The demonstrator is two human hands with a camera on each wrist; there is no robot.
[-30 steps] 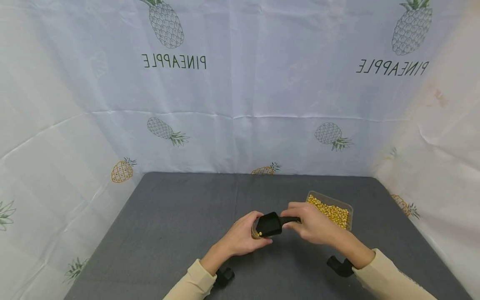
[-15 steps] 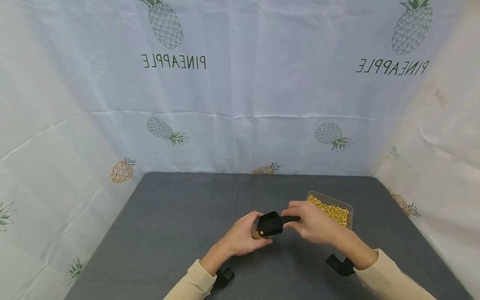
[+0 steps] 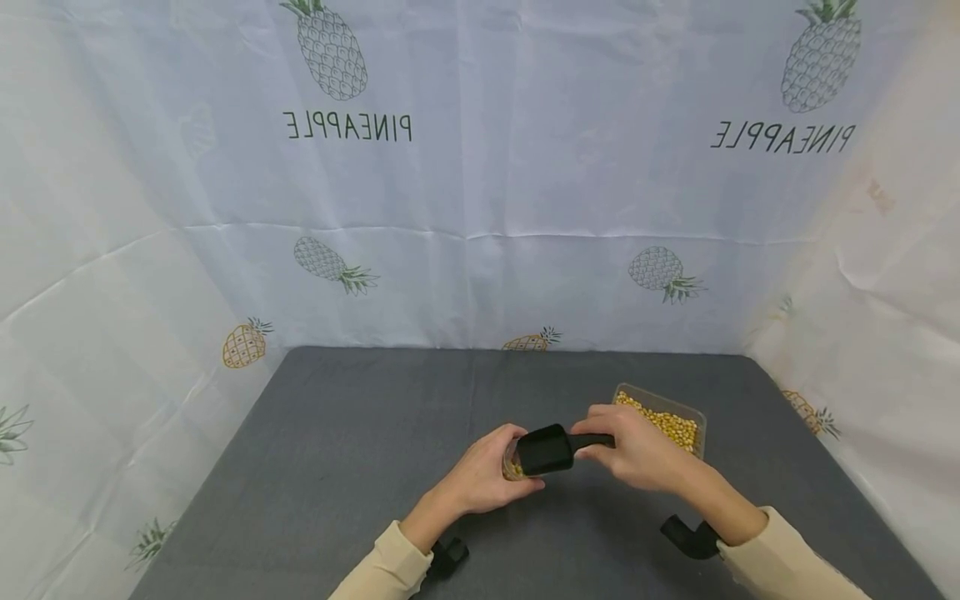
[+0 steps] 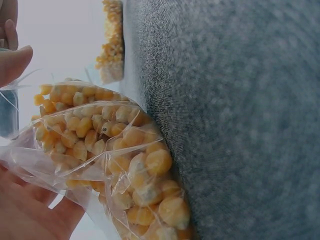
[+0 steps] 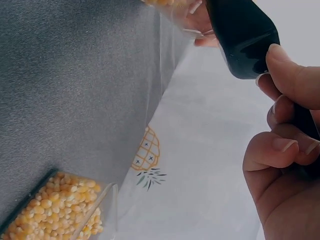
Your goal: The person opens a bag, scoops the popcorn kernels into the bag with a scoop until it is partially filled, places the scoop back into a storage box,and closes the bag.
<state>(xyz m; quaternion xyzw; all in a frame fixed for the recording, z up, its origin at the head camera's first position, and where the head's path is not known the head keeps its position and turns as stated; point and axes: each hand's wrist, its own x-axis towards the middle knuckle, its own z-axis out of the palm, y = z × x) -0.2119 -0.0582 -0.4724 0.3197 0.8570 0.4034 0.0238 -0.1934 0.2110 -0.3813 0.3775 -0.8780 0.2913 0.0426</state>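
My left hand point(image 3: 483, 471) grips the mouth of a clear plastic bag point(image 4: 120, 140), its thumb and fingers spread round the opening. Yellow corn kernels fill the bag's lower part, close against the grey tabletop in the left wrist view. Over that mouth lies the bowl of a black scoop point(image 3: 546, 450), tilted toward the bag, with no kernels showing in it. My right hand point(image 3: 630, 446) pinches the scoop's handle, the other fingers curled beneath it in the right wrist view.
A clear plastic box point(image 3: 663, 402) of loose corn kernels point(image 3: 671, 427) stands behind my right hand. The grey table point(image 3: 360, 433) ends at a pale pineapple-print curtain point(image 3: 465, 167). Black wrist mounts point(image 3: 450, 554) sit under both forearms.
The scoop and my right hand have shifted slightly right. A kernel visible in the scoop earlier is no longer seen there. My left hand has stayed almost still.
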